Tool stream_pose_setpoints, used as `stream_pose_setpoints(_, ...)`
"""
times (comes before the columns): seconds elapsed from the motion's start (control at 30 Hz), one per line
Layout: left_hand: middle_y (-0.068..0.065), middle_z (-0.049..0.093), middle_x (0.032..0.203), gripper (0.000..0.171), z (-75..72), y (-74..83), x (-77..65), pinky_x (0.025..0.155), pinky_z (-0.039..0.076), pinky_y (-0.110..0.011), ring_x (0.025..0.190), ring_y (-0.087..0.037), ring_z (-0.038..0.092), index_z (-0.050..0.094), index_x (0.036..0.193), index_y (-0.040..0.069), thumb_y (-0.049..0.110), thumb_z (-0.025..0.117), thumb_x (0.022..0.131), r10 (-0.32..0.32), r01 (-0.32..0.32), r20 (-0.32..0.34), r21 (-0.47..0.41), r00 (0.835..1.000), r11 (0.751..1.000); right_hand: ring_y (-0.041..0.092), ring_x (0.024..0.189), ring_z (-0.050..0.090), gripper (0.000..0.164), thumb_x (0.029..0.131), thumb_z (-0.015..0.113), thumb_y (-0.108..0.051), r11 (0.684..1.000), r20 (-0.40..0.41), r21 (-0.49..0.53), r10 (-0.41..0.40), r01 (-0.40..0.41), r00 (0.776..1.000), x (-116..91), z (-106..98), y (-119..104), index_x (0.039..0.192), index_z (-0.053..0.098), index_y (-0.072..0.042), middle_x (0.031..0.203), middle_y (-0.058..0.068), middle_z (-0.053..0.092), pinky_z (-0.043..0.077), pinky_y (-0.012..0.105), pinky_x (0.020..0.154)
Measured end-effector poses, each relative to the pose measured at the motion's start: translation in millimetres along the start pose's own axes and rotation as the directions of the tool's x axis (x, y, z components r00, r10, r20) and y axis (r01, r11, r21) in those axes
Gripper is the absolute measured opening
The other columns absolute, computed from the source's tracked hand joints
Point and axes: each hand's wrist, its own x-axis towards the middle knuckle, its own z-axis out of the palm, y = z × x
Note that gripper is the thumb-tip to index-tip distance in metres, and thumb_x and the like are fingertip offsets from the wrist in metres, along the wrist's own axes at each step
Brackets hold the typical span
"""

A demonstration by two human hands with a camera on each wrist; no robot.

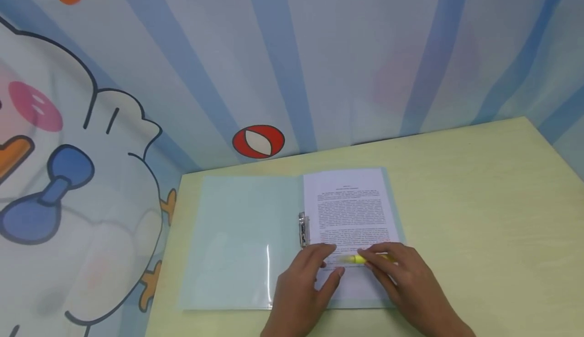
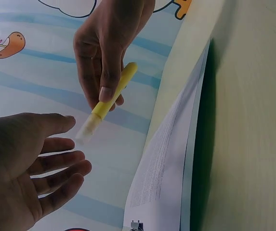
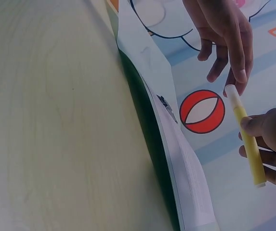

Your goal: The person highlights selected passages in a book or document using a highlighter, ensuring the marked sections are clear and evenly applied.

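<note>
My right hand (image 1: 410, 281) pinches a yellow highlighter (image 1: 359, 259) between thumb and fingers, above the lower part of a printed page (image 1: 349, 208). The highlighter's whitish, see-through cap end points toward my left hand (image 1: 301, 286). In the left wrist view, the left hand (image 2: 22, 168) has its fingers apart, just short of the cap end. The right wrist view shows the left fingertips close to that end; whether they touch it I cannot tell. Beneath both hands, a pale blue folder (image 1: 237, 235) lies spread, with a metal clip (image 1: 303, 229) at its spine.
The folder lies on a light wooden table (image 1: 479, 215), which extends to its right. Behind and to the left stands a striped wall covering (image 1: 356, 63) with cartoon figures and a red-and-white ball print (image 1: 258, 141).
</note>
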Motion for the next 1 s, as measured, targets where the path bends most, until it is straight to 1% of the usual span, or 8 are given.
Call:
stream_pose_setpoints(0.1,0.012,0.057,0.118,0.037,2.3,0.4,-0.5,0.071,0.047,-0.015,0.088,0.000,0.054,0.060,0.122,0.020,0.035,0.065,0.088,0.019,-0.019,-0.005,-0.008,1.000,1.000,0.014,0.102,0.053,0.029,0.089,0.061,-0.027,1.000,0.000,0.012,-0.015,0.015,1.000,0.8,1.2,-0.4,0.118,0.067,-0.022,0.110,-0.005,0.060,0.040,0.032,0.086)
stream_pose_setpoints(0.17,0.014,0.058,0.118,0.035,3.3,0.9,-0.9,0.073,0.046,-0.015,0.088,0.001,0.053,0.060,0.121,0.022,0.035,0.064,0.089,0.020,-0.020,0.002,-0.012,1.000,1.000,0.015,0.101,0.054,0.031,0.087,0.063,-0.024,0.999,-0.006,0.023,-0.029,0.029,1.000,1.3,2.2,-0.6,0.117,0.068,-0.021,0.110,-0.005,0.061,0.040,0.032,0.086)
stream_pose_setpoints(0.33,0.016,0.059,0.114,0.031,4.8,1.2,-2.1,0.072,0.046,-0.014,0.088,0.003,0.052,0.062,0.119,0.023,0.034,0.064,0.089,0.028,-0.028,0.016,-0.002,0.999,1.000,0.013,0.101,0.054,0.030,0.098,0.048,-0.036,0.998,-0.015,0.034,-0.050,0.050,0.999,2.6,4.3,-1.8,0.114,0.069,-0.020,0.109,-0.007,0.061,0.040,0.031,0.086)
stream_pose_setpoints(0.4,0.015,0.060,0.112,0.030,5.6,0.7,-2.6,0.071,0.045,-0.013,0.087,0.003,0.052,0.063,0.117,0.022,0.033,0.064,0.090,0.045,-0.045,0.013,0.011,0.999,0.999,0.012,0.102,0.054,0.032,0.099,0.046,-0.037,0.998,-0.011,0.034,-0.052,0.053,0.999,2.9,4.6,-2.3,0.113,0.069,-0.020,0.109,-0.008,0.060,0.040,0.030,0.086)
stream_pose_setpoints(0.53,0.015,0.060,0.108,0.027,7.1,-0.5,-3.5,0.071,0.045,-0.013,0.087,0.003,0.051,0.064,0.115,0.021,0.031,0.063,0.090,0.060,-0.061,0.011,0.029,0.998,0.998,0.012,0.102,0.054,0.025,0.093,0.058,-0.029,0.997,-0.008,0.047,-0.063,0.063,0.998,3.4,5.2,-3.2,0.113,0.069,-0.020,0.110,-0.008,0.060,0.040,0.030,0.086)
stream_pose_setpoints(0.73,0.015,0.059,0.103,0.020,8.6,-1.2,-4.5,0.070,0.044,-0.012,0.085,0.004,0.050,0.065,0.109,0.021,0.029,0.063,0.091,0.047,-0.047,-0.003,0.016,0.999,0.999,0.014,0.103,0.054,0.034,0.080,0.070,-0.017,0.996,-0.012,0.054,-0.076,0.077,0.997,4.6,6.7,-4.7,0.113,0.069,-0.018,0.110,-0.007,0.060,0.040,0.032,0.088)
stream_pose_setpoints(0.83,0.014,0.058,0.102,0.017,9.1,-1.2,-5.0,0.067,0.043,-0.010,0.083,0.004,0.049,0.064,0.107,0.020,0.028,0.061,0.092,0.043,-0.043,-0.006,-0.003,0.999,0.999,0.014,0.104,0.054,0.033,0.082,0.068,-0.019,0.995,-0.010,0.056,-0.078,0.079,0.997,5.1,6.5,-5.3,0.114,0.068,-0.018,0.111,-0.007,0.060,0.039,0.032,0.089)
stream_pose_setpoints(1.0,0.013,0.057,0.099,0.017,9.7,-2.0,-6.0,0.064,0.040,-0.008,0.079,0.003,0.048,0.060,0.109,0.019,0.026,0.059,0.093,0.040,-0.040,-0.007,-0.020,0.999,0.999,0.018,0.107,0.053,0.031,0.095,0.056,-0.033,0.996,-0.032,0.051,-0.071,0.073,0.997,6.5,4.5,-7.3,0.119,0.065,-0.018,0.114,-0.005,0.060,0.037,0.032,0.093)
